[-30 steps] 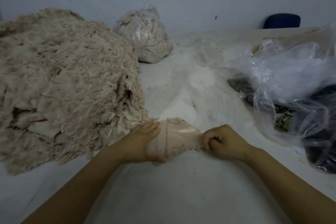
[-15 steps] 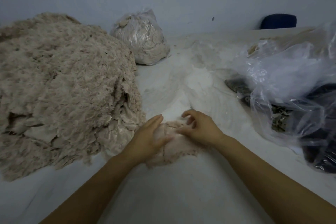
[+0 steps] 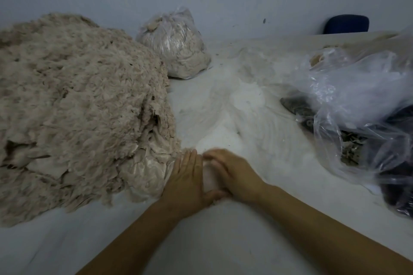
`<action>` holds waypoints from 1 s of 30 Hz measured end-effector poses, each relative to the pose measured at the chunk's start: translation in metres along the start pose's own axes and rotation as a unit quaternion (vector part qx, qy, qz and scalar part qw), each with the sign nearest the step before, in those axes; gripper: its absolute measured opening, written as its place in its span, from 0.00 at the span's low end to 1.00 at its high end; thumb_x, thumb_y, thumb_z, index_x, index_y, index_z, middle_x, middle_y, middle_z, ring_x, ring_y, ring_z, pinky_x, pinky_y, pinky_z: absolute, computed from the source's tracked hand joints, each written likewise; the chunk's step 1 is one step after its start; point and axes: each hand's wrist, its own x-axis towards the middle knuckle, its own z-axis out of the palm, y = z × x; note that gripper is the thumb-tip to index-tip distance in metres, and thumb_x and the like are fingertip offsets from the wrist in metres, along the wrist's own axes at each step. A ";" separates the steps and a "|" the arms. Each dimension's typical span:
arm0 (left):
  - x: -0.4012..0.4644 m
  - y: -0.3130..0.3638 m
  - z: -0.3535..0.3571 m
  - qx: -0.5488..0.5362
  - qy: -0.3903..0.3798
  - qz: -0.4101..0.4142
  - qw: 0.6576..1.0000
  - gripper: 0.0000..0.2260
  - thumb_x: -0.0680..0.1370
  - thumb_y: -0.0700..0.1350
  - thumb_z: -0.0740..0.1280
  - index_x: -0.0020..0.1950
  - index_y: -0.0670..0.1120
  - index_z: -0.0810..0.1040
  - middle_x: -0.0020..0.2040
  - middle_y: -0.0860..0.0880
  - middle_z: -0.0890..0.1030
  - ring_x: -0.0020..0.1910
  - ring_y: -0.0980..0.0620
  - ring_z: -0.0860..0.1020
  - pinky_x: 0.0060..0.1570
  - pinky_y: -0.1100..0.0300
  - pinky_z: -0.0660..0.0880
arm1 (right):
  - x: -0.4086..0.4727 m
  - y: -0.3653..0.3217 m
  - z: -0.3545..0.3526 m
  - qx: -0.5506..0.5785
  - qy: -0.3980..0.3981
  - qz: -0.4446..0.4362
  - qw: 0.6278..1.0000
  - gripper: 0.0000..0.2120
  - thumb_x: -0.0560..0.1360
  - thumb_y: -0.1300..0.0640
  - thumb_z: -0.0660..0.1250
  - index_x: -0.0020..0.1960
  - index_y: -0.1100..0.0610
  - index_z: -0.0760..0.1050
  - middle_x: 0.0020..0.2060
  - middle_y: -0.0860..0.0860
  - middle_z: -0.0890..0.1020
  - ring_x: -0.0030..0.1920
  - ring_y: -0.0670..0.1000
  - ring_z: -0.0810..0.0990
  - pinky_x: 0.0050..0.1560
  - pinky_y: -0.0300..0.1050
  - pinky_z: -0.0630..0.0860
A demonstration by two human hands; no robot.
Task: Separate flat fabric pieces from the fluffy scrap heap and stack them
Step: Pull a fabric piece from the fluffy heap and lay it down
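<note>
Lying pale pink fabric piece (image 3: 209, 177), flat, mostly hidden between hands

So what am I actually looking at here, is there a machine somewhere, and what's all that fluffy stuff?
No machine: a person wears a camera on the head, so this one picture looks forward and down at their own bare arms. The left hand lies flat with straight fingers, and the right hand lies beside it. Both press on a small pinkish flat fabric piece that shows between them on the white table surface. To the left rises a big beige fluffy scrap heap. Behind it stands a clear plastic bag stuffed with beige scraps. On the right lies a crumpled clear plastic bag with dark contents. The right hand is blurred, so its exact finger position is unclear.
</note>
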 end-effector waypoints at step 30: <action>0.018 0.009 -0.009 -0.006 -0.078 0.165 0.983 0.29 0.80 0.62 0.47 0.78 0.51 0.49 0.79 0.51 0.43 0.77 0.48 0.40 0.73 0.54 0.40 | -0.007 0.037 -0.039 -0.015 -0.023 0.271 0.962 0.10 0.72 0.46 0.72 0.39 0.48 0.74 0.35 0.43 0.77 0.37 0.42 0.75 0.35 0.36 0.67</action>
